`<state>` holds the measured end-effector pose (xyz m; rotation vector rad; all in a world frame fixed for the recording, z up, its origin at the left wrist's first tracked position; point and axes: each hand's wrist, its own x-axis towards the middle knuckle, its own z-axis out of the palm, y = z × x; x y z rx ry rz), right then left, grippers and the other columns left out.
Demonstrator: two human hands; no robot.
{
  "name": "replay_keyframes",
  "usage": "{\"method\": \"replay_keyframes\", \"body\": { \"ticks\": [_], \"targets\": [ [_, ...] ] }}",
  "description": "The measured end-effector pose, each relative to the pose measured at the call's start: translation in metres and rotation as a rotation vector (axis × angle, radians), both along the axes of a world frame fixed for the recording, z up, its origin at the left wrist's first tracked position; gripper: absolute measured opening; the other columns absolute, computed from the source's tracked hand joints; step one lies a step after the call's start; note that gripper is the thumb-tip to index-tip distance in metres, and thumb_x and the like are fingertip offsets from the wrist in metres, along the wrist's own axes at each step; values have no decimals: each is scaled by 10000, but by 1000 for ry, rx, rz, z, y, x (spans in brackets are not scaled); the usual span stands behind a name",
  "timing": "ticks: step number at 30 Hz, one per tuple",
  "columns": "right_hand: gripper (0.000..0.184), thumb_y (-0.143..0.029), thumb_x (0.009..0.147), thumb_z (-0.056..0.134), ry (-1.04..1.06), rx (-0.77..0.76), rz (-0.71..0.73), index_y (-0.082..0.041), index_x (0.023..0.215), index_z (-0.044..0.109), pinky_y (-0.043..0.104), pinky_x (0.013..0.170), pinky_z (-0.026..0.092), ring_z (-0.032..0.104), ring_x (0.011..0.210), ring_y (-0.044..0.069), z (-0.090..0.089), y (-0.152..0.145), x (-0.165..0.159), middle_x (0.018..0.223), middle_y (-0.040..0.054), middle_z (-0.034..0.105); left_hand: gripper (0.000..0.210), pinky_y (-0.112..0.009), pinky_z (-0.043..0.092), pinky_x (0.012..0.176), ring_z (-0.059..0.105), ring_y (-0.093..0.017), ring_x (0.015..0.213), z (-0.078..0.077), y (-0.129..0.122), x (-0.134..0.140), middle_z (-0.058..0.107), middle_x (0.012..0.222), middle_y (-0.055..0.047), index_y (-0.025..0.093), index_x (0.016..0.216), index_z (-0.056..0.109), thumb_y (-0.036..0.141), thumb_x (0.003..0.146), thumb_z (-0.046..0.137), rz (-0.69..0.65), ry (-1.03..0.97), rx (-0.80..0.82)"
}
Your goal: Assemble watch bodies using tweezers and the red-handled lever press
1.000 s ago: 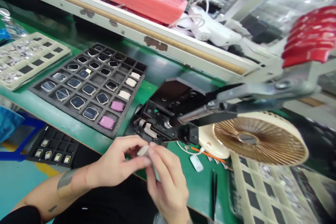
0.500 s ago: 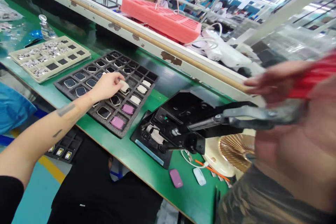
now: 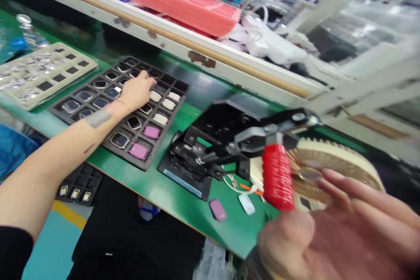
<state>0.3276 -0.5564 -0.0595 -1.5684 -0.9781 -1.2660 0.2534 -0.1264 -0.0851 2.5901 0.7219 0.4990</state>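
My left hand (image 3: 137, 91) reaches over a black compartment tray (image 3: 144, 164), fingers bent and close together among its cells. The fingertips are hidden, so what they grip does not show. Black watch-like frames (image 3: 120, 140), white cases (image 3: 160, 119) and two purple cases (image 3: 151, 132) sit in the tray. To the right stands a black clamp fixture (image 3: 210, 140) with a metal lever and a red ribbed handle (image 3: 278, 177). My right hand (image 3: 341, 236) is beside the handle's lower end, open, palm up and fingers stretched out; I cannot tell if its thumb touches the handle.
A beige tray (image 3: 59, 79) of small silvery parts lies at left. On the green table (image 3: 234, 238) are a loose purple case (image 3: 218, 210) and a pale blue one (image 3: 246, 204). A beige fan (image 3: 344, 157) stands behind my right hand. A coral tray (image 3: 183, 6) rests beyond the rail.
The red handle has swung down and toward me, and my right hand has come down with it and opened. My left hand has left a white case in the tray and shifted back. The view moved.
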Motion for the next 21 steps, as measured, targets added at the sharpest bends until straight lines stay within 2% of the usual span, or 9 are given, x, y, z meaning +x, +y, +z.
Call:
{"method": "replay_keyframes", "body": {
  "ticks": [2, 3, 5, 6, 7, 8, 10, 17, 21],
  "targets": [
    [303, -475, 982, 782, 134, -19, -101, -317, 1236, 827, 526, 781, 638, 789, 878, 319, -9, -32, -5, 1012, 91, 781, 349, -521, 546, 1207, 735, -370, 1316, 0, 2, -20, 760, 1408, -170, 182, 1241, 872, 322, 1008, 653, -163, 93, 163],
    [238, -418, 1032, 730, 280, -110, -187, -281, 1203, 823, 505, 823, 630, 787, 883, 301, -15, -48, -11, 1002, 87, 795, 410, -536, 546, 1223, 749, -351, 1280, -2, 7, -30, 801, 1310, -144, 178, 1167, 885, 426, 1030, 589, -309, 153, 271],
    [247, -367, 1104, 609, 533, -387, -400, -218, 1197, 782, 457, 857, 609, 783, 938, 286, -27, -75, -27, 1058, 103, 811, 677, -627, 509, 1236, 775, -341, 1222, -13, 23, -44, 824, 1171, -128, 90, 1069, 877, 576, 1050, 406, -450, 169, 289],
    [281, -356, 1125, 557, 631, -563, -510, -196, 1235, 759, 431, 852, 594, 780, 976, 283, -34, -85, -35, 1120, 120, 811, 821, -649, 494, 1220, 787, -334, 1218, -20, 32, -48, 810, 1160, -122, 55, 1093, 863, 606, 1061, 255, -467, 148, 302],
    [311, -351, 1139, 520, 717, -730, -609, -186, 1285, 740, 405, 839, 576, 776, 1008, 280, -39, -91, -40, 1178, 133, 806, 857, -621, 495, 1215, 799, -321, 1228, -27, 40, -50, 797, 1194, -92, 98, 1110, 853, 629, 1051, 184, -466, 132, 333],
    [340, -351, 1152, 495, 799, -873, -690, -187, 1350, 717, 382, 820, 555, 772, 1037, 277, -45, -94, -45, 1232, 141, 797, 756, -609, 527, 1242, 806, -359, 1231, -32, 47, -52, 808, 1284, -65, 208, 1153, 846, 696, 1024, 283, -464, 150, 326],
    [382, -362, 1169, 484, 911, -1050, -777, -199, 1465, 664, 357, 766, 511, 767, 1051, 271, -54, -96, -49, 1296, 144, 776, 637, -616, 547, 1258, 811, -396, 1225, -37, 52, -54, 805, 1350, -44, 311, 1172, 815, 727, 985, 370, -420, 149, 313],
    [451, -324, 1151, 476, 933, -1213, -859, -110, 1536, 571, 391, 745, 505, 783, 936, 292, -86, -124, -43, 1242, 171, 755, 511, -541, 592, 1210, 790, -382, 1261, -9, 32, -37, 851, 1344, -116, 201, 1243, 857, 445, 1033, 461, -290, 238, 314],
    [447, -335, 1168, 394, 902, -1249, -819, -132, 1529, 565, 407, 758, 526, 805, 927, 288, -103, -143, -36, 1235, 146, 772, 525, -461, 553, 1245, 757, -344, 1333, -9, 38, -5, 817, 1384, -129, 196, 1335, 860, 354, 1072, 435, -283, 210, 334]
  ]
}}
